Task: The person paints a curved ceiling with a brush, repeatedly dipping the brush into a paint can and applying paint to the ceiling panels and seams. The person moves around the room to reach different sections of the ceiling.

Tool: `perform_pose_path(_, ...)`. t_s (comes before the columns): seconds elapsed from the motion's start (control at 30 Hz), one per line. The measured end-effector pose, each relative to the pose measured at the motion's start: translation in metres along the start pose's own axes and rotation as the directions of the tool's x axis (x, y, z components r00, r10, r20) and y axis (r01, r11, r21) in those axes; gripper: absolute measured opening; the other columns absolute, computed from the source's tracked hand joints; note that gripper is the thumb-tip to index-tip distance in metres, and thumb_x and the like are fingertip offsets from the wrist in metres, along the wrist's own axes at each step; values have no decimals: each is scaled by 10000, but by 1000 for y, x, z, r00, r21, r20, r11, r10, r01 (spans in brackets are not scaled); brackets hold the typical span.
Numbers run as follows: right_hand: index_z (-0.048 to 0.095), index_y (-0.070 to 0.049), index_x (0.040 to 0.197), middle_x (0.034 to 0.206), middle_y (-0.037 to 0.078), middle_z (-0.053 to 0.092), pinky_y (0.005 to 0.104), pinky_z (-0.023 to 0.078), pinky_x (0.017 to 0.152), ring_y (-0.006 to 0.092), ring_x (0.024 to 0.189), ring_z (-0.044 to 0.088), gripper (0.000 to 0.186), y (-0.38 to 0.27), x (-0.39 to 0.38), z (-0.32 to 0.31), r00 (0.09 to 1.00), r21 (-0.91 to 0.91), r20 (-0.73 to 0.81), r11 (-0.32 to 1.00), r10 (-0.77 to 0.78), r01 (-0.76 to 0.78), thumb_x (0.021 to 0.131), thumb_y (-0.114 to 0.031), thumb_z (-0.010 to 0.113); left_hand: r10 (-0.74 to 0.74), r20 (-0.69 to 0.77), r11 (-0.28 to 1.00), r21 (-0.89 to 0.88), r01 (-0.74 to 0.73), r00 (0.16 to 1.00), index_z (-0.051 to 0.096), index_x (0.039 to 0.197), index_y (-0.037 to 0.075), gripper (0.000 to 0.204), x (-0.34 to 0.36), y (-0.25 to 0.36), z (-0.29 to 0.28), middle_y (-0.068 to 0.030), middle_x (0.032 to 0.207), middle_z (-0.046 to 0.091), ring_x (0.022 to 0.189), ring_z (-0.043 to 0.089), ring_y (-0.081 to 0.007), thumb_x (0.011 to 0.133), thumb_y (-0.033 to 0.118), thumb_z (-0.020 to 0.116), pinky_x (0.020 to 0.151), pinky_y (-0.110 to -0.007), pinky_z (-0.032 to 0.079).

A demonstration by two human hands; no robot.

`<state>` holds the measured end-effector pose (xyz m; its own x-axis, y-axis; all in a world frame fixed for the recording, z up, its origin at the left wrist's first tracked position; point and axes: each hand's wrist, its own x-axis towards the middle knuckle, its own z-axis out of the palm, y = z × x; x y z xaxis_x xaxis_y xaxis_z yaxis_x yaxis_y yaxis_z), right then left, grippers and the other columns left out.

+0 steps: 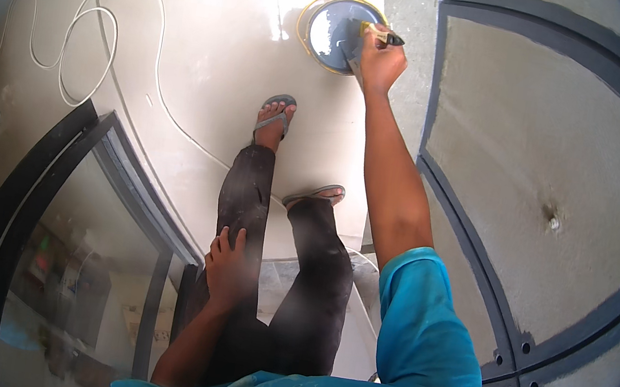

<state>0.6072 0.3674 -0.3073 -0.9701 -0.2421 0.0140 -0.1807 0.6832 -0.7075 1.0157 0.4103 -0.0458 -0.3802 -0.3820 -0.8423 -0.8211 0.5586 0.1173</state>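
Note:
My right hand is closed around a paintbrush with yellow and black parts, held over the far right side of a round paint bucket with a yellow rim. Dark grey paint shows inside, with a bright reflection on its surface. Whether the bristles touch the paint is hidden by my hand. My left hand lies on my left leg in dark trousers, its fingers apart and nothing in it.
On the right, a wall panel has dark grey painted bands along its joints. A white cable loops across the pale floor. To the left stands a dark-framed glass door. My sandalled feet are between bucket and door.

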Motion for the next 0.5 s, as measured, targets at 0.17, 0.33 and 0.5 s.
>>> perform_pose_path(0.17,769,-50,978,935,191,729,442,564,791,387,862,719,178,10,-3,39,994,-3,88,998,63,-63,815,-122,778,-38,38,999,-37,40,999,512,1440,113,719,4,0,-9,-201,1481,452,1324,478,-371,797,328,755,1034,-501,431)
perform_pose_path(0.33,769,-59,997,973,180,726,434,569,792,364,883,723,187,25,-6,50,991,-30,107,997,74,-71,818,-110,777,-46,71,997,-56,50,996,506,1443,118,727,7,-4,-13,-200,1485,447,1337,467,-374,795,313,770,1058,-500,413)
perform_pose_path(0.5,771,-56,1005,983,164,733,403,571,783,318,869,732,186,17,-11,37,996,44,72,997,59,-62,830,-118,777,-35,71,998,-56,39,997,496,1453,120,743,9,-5,-11,-199,1488,443,1345,460,-379,794,314,779,1064,-512,408)
